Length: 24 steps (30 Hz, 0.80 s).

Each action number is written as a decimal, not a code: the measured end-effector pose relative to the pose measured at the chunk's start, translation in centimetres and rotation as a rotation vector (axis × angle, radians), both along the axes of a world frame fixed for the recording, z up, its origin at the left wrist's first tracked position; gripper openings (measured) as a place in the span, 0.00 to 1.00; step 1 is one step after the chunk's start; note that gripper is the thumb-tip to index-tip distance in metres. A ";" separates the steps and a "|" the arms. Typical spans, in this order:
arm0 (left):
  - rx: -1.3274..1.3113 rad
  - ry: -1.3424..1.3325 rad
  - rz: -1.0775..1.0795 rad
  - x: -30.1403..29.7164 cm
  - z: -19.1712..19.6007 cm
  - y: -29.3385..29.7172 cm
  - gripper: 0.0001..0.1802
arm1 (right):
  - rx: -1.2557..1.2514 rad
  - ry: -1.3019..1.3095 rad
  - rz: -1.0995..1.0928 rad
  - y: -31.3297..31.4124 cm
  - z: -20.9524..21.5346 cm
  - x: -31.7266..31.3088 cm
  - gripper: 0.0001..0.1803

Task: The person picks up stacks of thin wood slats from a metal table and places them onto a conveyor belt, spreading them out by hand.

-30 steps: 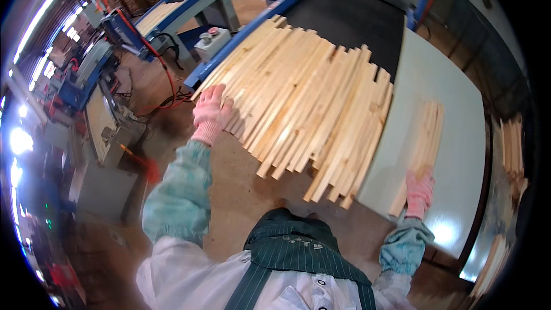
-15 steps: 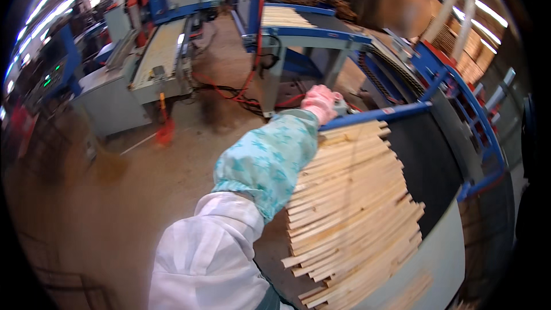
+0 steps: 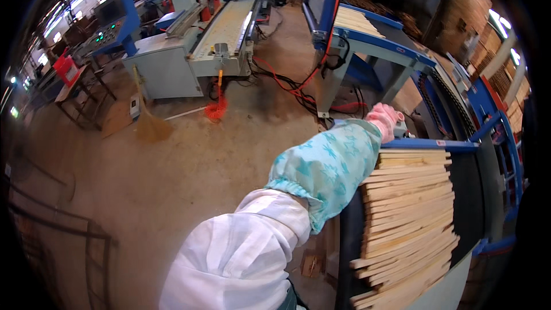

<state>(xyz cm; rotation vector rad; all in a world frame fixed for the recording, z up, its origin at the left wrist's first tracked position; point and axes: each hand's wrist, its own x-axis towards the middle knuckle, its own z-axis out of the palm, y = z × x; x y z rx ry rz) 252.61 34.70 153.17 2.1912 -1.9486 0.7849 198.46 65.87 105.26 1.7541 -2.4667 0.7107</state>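
Observation:
My left hand [image 3: 383, 121], in a pink glove, reaches out to a small grey box [image 3: 401, 128] beside the blue end bar [image 3: 433, 144] of a conveyor. Its fingers are curled closed against the box; what they grip, if anything, is hidden. A teal-patterned sleeve cover [image 3: 330, 166] lies over the forearm, above a white sleeve. Just below the hand, many pale wooden strips [image 3: 407, 212] lie side by side across the black conveyor belt [image 3: 468, 195], their ends uneven. My right hand is out of view.
Beyond the bar stands a blue-grey machine table [image 3: 379, 40] bearing more strips [image 3: 357, 21]. Red and black cables [image 3: 293, 83] run along the floor. At the left are a long machine bed [image 3: 224, 28], a control panel [image 3: 109, 31], a broom [image 3: 150, 126] and a red bucket [image 3: 67, 70] on a stand.
My view has swung left, so the machines, strips and arm appear farther right. My left hand stays beside the grey box, fingers still curled.

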 end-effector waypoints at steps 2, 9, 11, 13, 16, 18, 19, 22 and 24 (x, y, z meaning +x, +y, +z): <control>-0.048 0.217 -0.245 0.3 0.5 2.8 0.28 | -0.057 -0.144 -0.076 2.4 0.3 0.9 0.32; -0.227 -0.062 -0.580 1.9 -9.4 9.2 0.35 | -0.091 -0.487 -0.303 4.1 6.0 8.6 0.40; -0.202 -0.102 -0.744 2.2 -11.5 14.4 0.36 | 0.094 -0.408 -0.411 3.6 8.4 10.9 0.42; -0.141 -0.059 -0.872 1.5 -14.9 17.7 0.37 | 0.190 -0.411 -0.450 3.7 9.7 11.9 0.45; -0.026 0.007 -0.871 -1.5 -20.6 21.6 0.37 | 0.184 -0.409 -0.440 2.9 9.3 12.0 0.46; 0.030 0.057 -0.859 -3.2 -24.6 24.5 0.37 | 0.179 -0.437 -0.419 2.7 9.1 12.4 0.48; 0.060 0.080 -0.864 -4.3 -25.7 25.8 0.36 | 0.178 -0.448 -0.402 2.4 9.3 12.8 0.48; 0.113 0.234 -0.952 -8.5 -28.3 28.8 0.34 | 0.177 -0.436 -0.359 2.0 10.0 13.5 0.50; 0.219 0.307 -0.955 -11.4 -28.7 30.8 0.33 | 0.177 -0.443 -0.342 1.6 9.9 13.6 0.50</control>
